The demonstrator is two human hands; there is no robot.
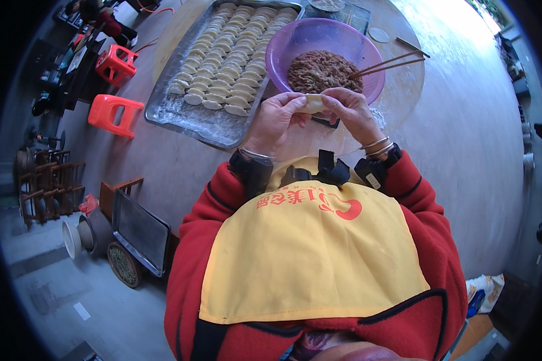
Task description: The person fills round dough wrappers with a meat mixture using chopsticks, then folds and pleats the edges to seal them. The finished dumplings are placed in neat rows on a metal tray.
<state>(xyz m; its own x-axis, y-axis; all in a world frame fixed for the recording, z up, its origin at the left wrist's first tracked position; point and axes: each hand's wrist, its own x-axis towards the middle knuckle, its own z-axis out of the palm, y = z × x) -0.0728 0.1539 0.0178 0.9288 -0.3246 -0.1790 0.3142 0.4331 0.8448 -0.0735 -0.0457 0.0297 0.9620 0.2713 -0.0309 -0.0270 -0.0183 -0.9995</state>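
Between my two hands is a pale, folded dumpling [314, 104], held in front of a purple plastic bowl [280, 54]. My left hand [278, 118] pinches its left end with thumb and fingers. At the opposite end, my right hand [351, 112] grips the dough edge. The bowl contains minced filling [323, 70], with a pair of chopsticks [386, 65] leaning out over the right rim. Left of the bowl, a floured metal tray [180, 118] carries several long rows of folded dumplings [228, 67].
A flat dough wrapper [378, 35] and a dark stick [411, 46] lie right of the bowl on the round table [406, 85]. Behind it stands a bowl of white flour [327, 4]. Red plastic stools [116, 115] are on the floor at left. A person [110, 25] is farther back.
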